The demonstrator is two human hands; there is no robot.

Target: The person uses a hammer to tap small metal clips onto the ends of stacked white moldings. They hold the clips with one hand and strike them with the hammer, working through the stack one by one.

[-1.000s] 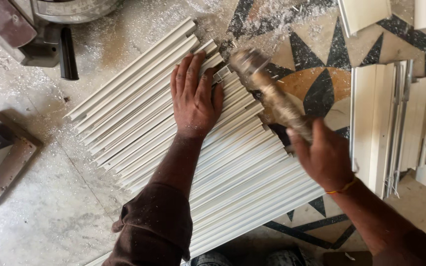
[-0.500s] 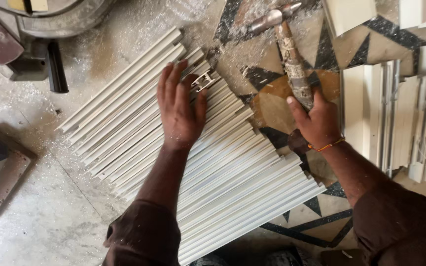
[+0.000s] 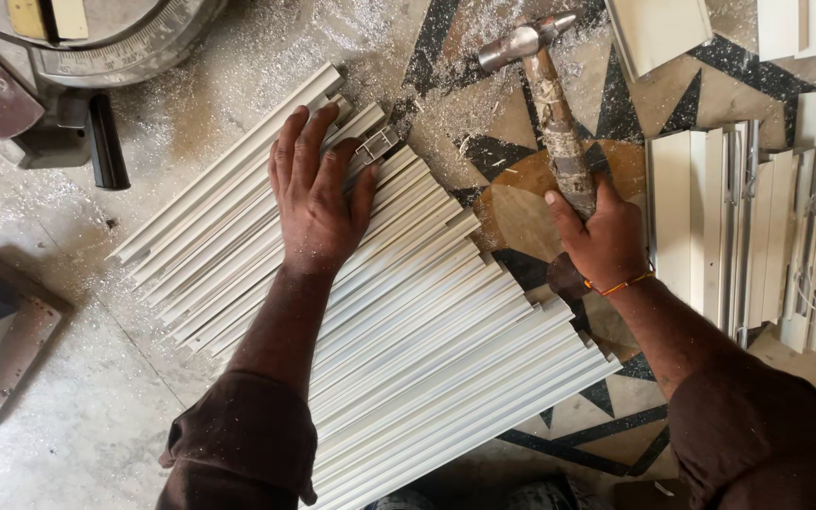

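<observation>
Left hand flat on a row of pale strips, right hand gripping a hammer.

The left hand [image 3: 318, 194] lies released, fingers spread, pressing on the fanned stack of long cream-white profile strips [image 3: 427, 340] on the patterned stone floor [image 3: 512, 212]. The right hand [image 3: 602, 236] is clenched around the worn wooden handle of a steel-headed hammer [image 3: 545, 85], raised above the floor just right of the strips. More cream strips [image 3: 767, 236] lie well apart at the right.

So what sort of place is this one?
Probably a small metal-section workshop: cut white profiles fanned on the floor, shavings scattered about, a chop saw base at top left, and a hammer in the right hand.
</observation>
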